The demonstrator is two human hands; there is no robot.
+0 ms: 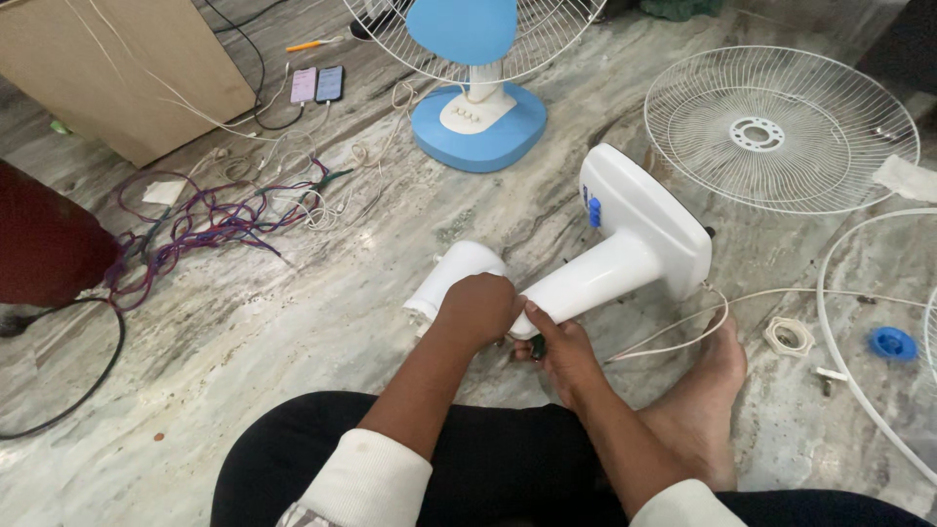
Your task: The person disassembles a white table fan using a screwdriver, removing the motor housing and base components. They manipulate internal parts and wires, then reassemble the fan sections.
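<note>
On the marble floor we see our left hand [478, 310] clamped over the white motor housing [451, 278] and our right hand [561, 353] pinching the white fan stand [625, 256] at its neck joint, blue buttons on its base.

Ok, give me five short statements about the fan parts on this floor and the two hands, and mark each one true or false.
1. Both hands are on the white fan body lying on the floor. True: the left hand covers the motor housing end, and the right hand holds the neck.
2. The assembled fan farther back has a red base. False: its base and blades are blue.
3. A loose white wire grille lies flat on the floor at upper right. True.
4. The blue cap is held in the right hand. False: it lies on the floor at far right, beside a white ring nut.
5. Two phones lie beyond a tangle of wires. True.
</note>
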